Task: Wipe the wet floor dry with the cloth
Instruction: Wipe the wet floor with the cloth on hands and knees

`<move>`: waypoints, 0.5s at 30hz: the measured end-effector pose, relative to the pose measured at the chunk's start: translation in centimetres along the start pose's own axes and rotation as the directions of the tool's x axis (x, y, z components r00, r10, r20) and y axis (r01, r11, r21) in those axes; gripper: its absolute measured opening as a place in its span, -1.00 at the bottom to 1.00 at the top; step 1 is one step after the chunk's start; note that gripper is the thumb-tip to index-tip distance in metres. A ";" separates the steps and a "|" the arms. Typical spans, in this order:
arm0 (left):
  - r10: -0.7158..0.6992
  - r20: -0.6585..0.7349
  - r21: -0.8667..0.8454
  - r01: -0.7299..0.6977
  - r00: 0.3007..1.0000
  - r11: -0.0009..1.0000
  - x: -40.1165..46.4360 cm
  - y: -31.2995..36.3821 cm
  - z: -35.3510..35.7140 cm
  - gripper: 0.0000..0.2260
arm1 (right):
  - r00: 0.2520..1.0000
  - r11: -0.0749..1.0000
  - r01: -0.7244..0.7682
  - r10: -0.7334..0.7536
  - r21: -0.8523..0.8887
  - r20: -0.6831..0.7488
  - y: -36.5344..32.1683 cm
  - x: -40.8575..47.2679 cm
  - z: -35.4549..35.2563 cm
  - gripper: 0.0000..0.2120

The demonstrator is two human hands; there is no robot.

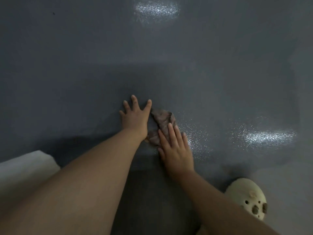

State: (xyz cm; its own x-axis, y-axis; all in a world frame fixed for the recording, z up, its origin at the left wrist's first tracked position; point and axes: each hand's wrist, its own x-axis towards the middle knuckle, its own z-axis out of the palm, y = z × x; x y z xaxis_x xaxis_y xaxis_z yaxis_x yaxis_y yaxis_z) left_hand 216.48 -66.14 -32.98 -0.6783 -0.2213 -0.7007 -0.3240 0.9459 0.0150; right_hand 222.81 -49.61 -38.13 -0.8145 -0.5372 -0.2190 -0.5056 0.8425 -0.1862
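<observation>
Lower left corner: a pale, soft-looking white mass point(25, 168) with a rounded edge, probably fabric; too blurred to identify.

Floor point(67, 65): dark grey, smooth, continuous surface with a fine speckled grain that shows wherever light glances off it. No joints or tile lines visible.

Left hand point(135, 117): open, palm down, flat on the floor, fingers and thumb splayed wide. It grips nothing. The thumb side lies just beside the cloth's upper left edge; contact there cannot be resolved. The bare forearm runs back toward the lower left.

Cloth point(162, 122): thin, brownish-grey, crumpled into an elongated wad with many small folds and creases, lying on the floor between the two hands, long axis running from upper left to lower right. Its near end is covered by the right hand.

Right hand point(176, 150): open, palm down, fingers extended and held close together, pressing flat on the near part of the cloth. No curl of the fingers around the fabric.

Right of the cloth: a glossy patch point(269, 138) with scattered bright points, the sheen of a wet film. A similar bright patch point(155, 9) sits at the top centre.

Lower right: a cream foam clog point(245, 195), rounded toe, perforated with round holes.
</observation>
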 end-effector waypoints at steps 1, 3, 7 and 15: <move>0.005 0.008 0.004 -0.005 1.000 1.000 0.0 0.0 0.0 0.12 | 0.999 0.999 0.041 -0.042 -0.034 -0.024 2.0 0.9 -0.3 -0.50; 0.010 0.015 0.021 -0.011 1.000 1.000 -0.1 0.1 -0.1 0.17 | 0.996 0.998 -0.035 0.031 -0.056 -0.078 5.7 3.6 -1.5 -0.51; 0.010 0.028 0.021 -0.011 1.000 1.000 -0.2 0.2 0.0 0.18 | 0.927 0.928 -0.371 0.372 0.023 -0.041 11.1 9.7 -4.9 -0.49; 0.014 0.029 0.059 -0.016 0.999 0.998 0.0 0.4 0.1 0.20 | 0.800 0.795 -0.588 0.599 0.147 -0.038 11.8 18.7 -7.6 -0.46</move>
State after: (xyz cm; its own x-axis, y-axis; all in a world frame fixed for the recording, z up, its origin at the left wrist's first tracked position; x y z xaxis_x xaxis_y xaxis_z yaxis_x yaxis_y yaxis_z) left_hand 216.41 -65.72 -33.11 -0.6636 -0.2013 -0.7205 -0.2739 0.9616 -0.0164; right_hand 199.43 -49.44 -37.19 -0.9651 0.0764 -0.2504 0.1192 0.9798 -0.1604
